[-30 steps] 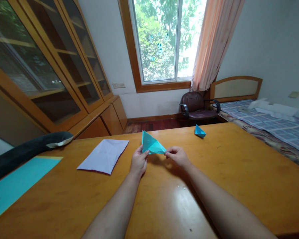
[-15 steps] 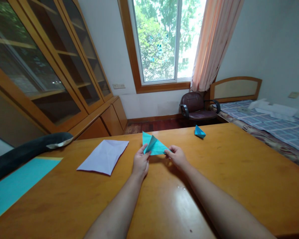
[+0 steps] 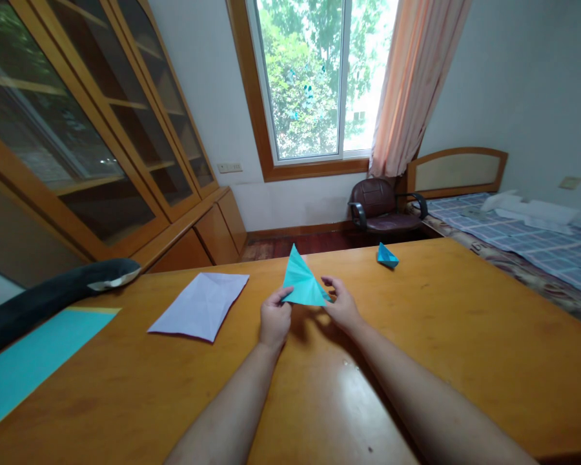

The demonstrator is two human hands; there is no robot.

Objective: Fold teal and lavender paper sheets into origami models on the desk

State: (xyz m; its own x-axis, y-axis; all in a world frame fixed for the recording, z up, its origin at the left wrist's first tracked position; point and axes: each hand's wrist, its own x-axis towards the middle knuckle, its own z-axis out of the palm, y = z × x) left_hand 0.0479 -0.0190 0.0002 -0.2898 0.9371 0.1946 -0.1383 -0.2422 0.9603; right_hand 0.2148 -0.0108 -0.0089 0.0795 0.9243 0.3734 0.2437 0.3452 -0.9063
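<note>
A creased turquoise paper [image 3: 304,284], folded into a triangle with its point up, is held just above the table. My left hand [image 3: 275,320] pinches its lower left corner, thumb on the near face. At the lower right corner is my right hand [image 3: 343,305], its thumb side against the paper and its forefinger raised and curled apart from it. Left of my hands, a creased pale lilac sheet [image 3: 201,307] lies on the table. A small folded blue paper piece [image 3: 387,256], boat-like in shape, rests near the far edge on the right.
The wooden table [image 3: 445,323] stretches out on both sides. Along its left side are turquoise sheets [image 3: 43,361] with a yellow edge and a dark, long soft-looking object [image 3: 53,290]. Beyond the far edge stand an armchair [image 3: 380,203] and a bed [image 3: 527,226].
The turquoise paper has turned, its flap now opened out into a broad triangle facing me. My right forefinger has lifted off the corner. The other papers have stayed put.
</note>
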